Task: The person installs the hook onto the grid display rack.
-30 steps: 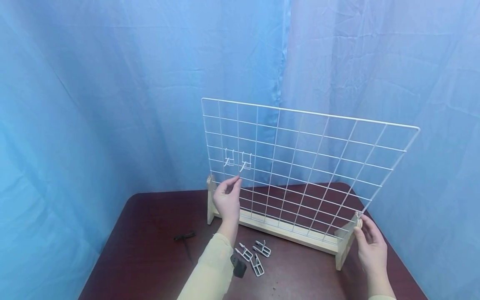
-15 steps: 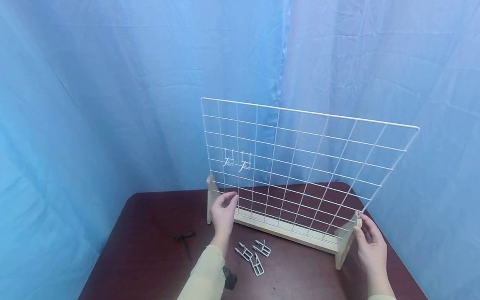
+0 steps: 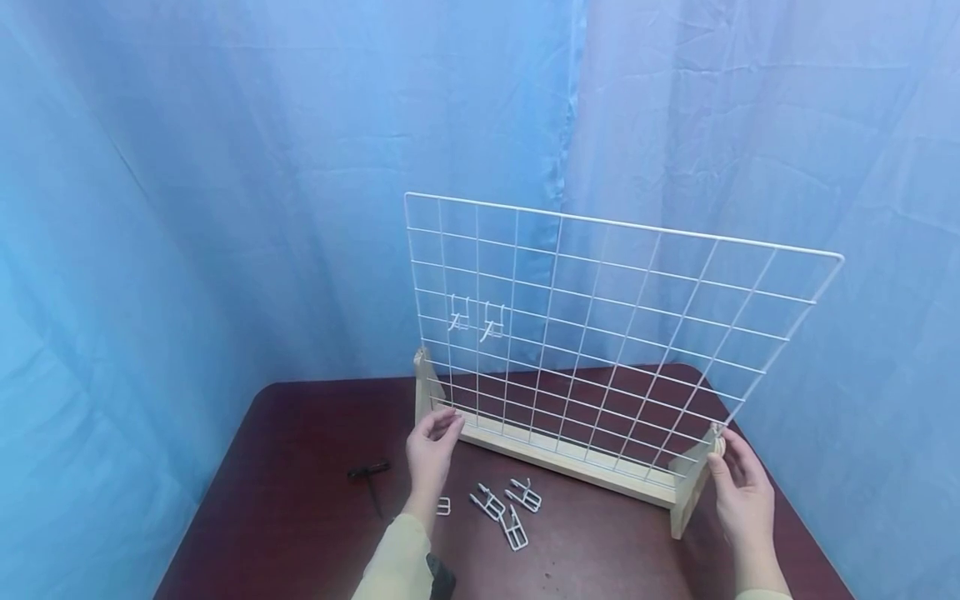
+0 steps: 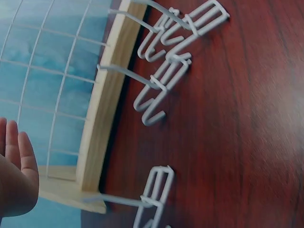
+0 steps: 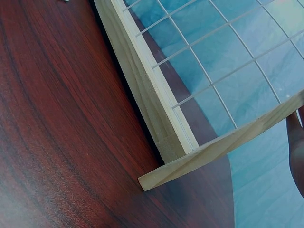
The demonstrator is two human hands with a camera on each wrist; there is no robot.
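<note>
Clamping right grip [image 3: 746, 493] on wooden support [image 3: 688, 496], holding left grip [image 3: 431, 452] apart (empty), apparently hanging hooks [image 4: 159, 85], likely needing another fetched.

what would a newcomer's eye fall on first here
Probably the large white wire grid, standing in a wooden base on the dark red table. Two hooks hang on its left part, and loose hooks lie on the table in front. The right hand grips the base's right upright.

At the right edge, my right hand [image 5: 297, 152] touches the pale wooden end board [image 5: 218, 149]. A long pale wooden rail [image 5: 140, 85] joins it over the dark red wood-grained table [image 5: 57, 118], alongside a white wire grid [image 5: 211, 85]; blue cloth [image 5: 266, 194] beyond.
</note>
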